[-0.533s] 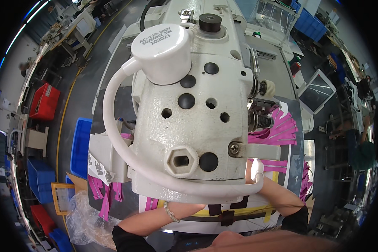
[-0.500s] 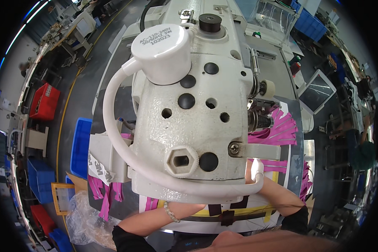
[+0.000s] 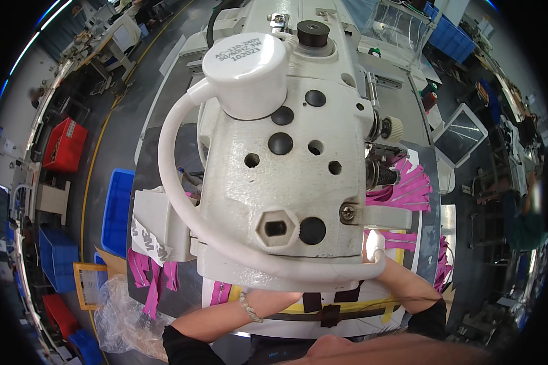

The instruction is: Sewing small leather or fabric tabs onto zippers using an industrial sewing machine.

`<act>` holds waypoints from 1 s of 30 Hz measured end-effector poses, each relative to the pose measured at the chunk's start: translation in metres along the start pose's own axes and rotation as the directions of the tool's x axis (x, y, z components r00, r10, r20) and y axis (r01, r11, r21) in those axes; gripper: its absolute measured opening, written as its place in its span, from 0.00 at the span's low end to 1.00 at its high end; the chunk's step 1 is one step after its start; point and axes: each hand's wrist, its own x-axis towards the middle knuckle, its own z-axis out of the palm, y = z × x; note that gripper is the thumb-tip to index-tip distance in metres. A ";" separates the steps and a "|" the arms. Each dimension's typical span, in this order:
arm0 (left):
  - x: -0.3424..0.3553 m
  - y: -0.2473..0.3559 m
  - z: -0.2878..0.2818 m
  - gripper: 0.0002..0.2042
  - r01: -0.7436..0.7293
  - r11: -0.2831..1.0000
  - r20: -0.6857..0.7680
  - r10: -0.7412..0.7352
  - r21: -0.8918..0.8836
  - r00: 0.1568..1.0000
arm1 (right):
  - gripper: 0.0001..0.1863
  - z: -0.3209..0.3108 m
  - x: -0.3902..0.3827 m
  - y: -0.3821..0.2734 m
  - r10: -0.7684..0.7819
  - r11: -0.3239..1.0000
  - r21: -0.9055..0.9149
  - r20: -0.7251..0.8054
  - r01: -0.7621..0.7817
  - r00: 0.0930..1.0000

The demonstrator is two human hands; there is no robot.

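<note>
A white sewing machine head (image 3: 243, 188) fills the middle and hides most of both hands. My left hand (image 3: 281, 300) reaches under its front edge from the lower left, a beaded bracelet (image 3: 249, 308) at the wrist; its fingers are hidden. On the right, my right forearm (image 3: 405, 285) runs up to the machine's right side, beside the tip of the white lamp's bent arm (image 3: 376, 252), where bright light falls. The right fingers cannot be made out. Pink zipper strips (image 3: 399, 240) lie by the right hand, and another pink zipper strip (image 3: 220, 292) lies near the left wrist.
Fanned pink zippers (image 3: 408, 190) lie right of the machine; more pink zippers (image 3: 155, 286) hang at the table's left edge. Clear plastic wrap (image 3: 125, 316), a blue bin (image 3: 117, 210) and a red crate (image 3: 66, 145) stand left. A screen (image 3: 461, 135) stands right.
The sewing machine head appears slightly farther right in the picture, as the view has shifted. Both forearms stay almost in the same place.
</note>
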 end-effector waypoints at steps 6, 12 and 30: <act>-0.007 0.002 -0.007 0.16 -0.166 0.846 -0.010 0.198 0.507 0.980 | 0.17 0.002 0.006 -0.011 -0.162 0.949 -0.275 -0.008 0.154 0.987; 0.004 0.008 -0.009 0.11 -0.086 0.914 -0.184 0.172 0.398 0.968 | 0.17 -0.001 0.014 -0.028 -0.258 0.828 -0.482 0.126 0.286 0.958; 0.000 -0.046 -0.039 0.10 -0.056 0.968 -0.367 0.145 0.244 0.919 | 0.29 0.001 0.012 -0.030 -0.316 0.790 -0.516 0.120 0.331 0.941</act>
